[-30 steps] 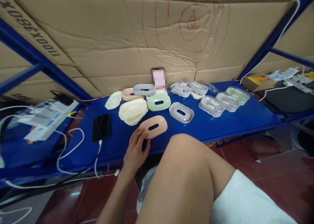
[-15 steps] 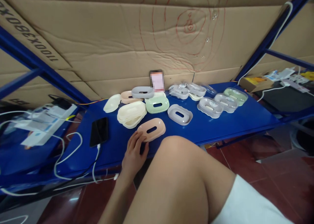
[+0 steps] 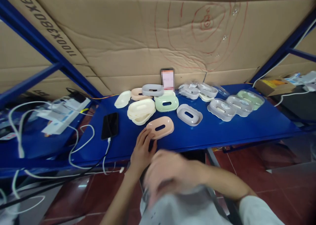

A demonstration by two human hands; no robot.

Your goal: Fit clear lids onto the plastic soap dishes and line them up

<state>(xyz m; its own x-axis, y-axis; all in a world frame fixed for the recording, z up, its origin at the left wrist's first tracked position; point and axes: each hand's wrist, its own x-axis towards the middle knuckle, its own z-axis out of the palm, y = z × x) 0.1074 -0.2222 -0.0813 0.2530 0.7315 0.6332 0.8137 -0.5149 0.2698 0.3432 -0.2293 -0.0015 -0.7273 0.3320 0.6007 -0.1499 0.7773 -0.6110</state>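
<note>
Head view shows the left hand (image 3: 142, 152) with its fingertips on the left edge of a pink dish (image 3: 168, 124), thumb parted from the loosely curved fingers. That dish lies at the near side of the blue table (image 3: 229, 131); a stack of cream dishes (image 3: 141, 108) sits farther off to its left, a green dish (image 3: 173, 104) beyond it, a grey dish (image 3: 196, 117) to its right. Nearer, the right hand (image 3: 169, 172) is blurred; I cannot tell whether its fingers are closed.

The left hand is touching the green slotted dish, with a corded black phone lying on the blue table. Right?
Not green: the head view shows the left hand touching the front pink slotted dish. The corded black phone does lie on the blue table.
</note>
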